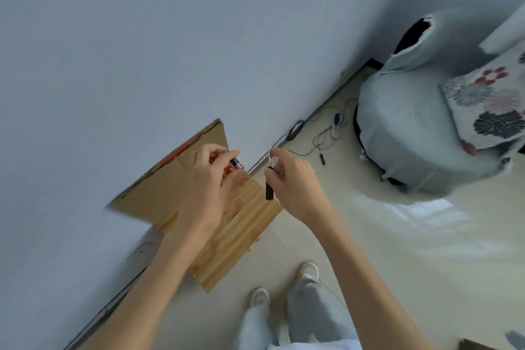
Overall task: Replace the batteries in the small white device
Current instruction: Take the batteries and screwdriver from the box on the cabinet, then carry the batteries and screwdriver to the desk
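My left hand (211, 179) is closed around batteries (231, 163) with red, blue and white labels; their ends stick out past my fingers. It hovers over a small wooden table (241, 224). My right hand (292, 179) pinches a small screwdriver (269, 176) with a black handle, its metal shaft pointing up. The two hands are close together but do not touch. The small white device is not visible in this view.
A flat piece of cardboard (164, 182) leans between the wall and the wooden table. A grey covered armchair (412, 133) with a floral cushion (488, 105) stands at the right. A power strip (336, 126) and cables lie on the tiled floor. My feet in white shoes (308, 271) are below.
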